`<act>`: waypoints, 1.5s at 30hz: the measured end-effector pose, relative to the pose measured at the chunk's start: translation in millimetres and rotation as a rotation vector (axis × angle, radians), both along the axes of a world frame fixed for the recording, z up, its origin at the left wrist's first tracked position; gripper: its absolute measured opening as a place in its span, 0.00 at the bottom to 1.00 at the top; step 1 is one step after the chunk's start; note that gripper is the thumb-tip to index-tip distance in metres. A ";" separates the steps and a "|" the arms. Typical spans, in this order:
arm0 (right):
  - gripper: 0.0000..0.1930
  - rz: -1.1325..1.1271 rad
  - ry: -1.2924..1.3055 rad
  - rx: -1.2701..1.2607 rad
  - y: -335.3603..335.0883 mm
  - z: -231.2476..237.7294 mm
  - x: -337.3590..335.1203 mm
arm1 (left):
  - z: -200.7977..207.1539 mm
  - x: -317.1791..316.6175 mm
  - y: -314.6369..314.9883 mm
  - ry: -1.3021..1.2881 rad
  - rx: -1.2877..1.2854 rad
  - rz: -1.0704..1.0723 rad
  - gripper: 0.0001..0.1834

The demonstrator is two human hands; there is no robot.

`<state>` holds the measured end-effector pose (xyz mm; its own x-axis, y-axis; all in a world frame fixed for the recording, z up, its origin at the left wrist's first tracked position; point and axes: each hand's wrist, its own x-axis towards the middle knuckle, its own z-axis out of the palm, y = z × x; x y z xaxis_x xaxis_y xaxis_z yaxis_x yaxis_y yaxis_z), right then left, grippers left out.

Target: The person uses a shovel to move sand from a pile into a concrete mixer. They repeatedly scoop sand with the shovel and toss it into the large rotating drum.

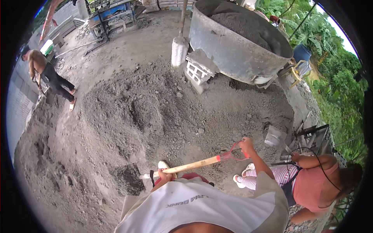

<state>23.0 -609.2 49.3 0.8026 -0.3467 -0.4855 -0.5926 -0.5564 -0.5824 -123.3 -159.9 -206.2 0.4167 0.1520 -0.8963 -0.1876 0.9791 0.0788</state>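
Observation:
I hold a shovel [192, 166] across the front of my body, its wooden shaft slanting up to the right. My left hand [166, 177] is wrapped round the shaft near the blade end. My right hand [245, 146] grips the red D-shaped handle at the other end. Dark grey, gritty material [127, 179] heaps over the blade and hides most of it. Below and ahead spreads a large mound of grey sand and gravel [132, 105].
A big round metal mixing pan [233, 46] with grey material stands ahead right, near hollow blocks [198, 72]. At the right, a person in a pink top [314, 182] is close, beside another shovel blade [275, 136]. Another person [50, 75] works at far left.

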 end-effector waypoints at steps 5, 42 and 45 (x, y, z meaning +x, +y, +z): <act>0.16 0.216 0.047 -0.129 60.6 27.0 120.1 | -16.1 -5.4 -9.2 0.034 -0.108 0.143 0.13; 0.05 -0.809 0.154 1.547 51.5 8.9 335.1 | 386.0 930.9 -92.0 -0.307 1.347 -1.111 0.12; 0.05 -0.887 0.239 1.727 69.8 35.8 360.9 | 404.1 932.8 -193.8 -0.328 1.643 -1.279 0.18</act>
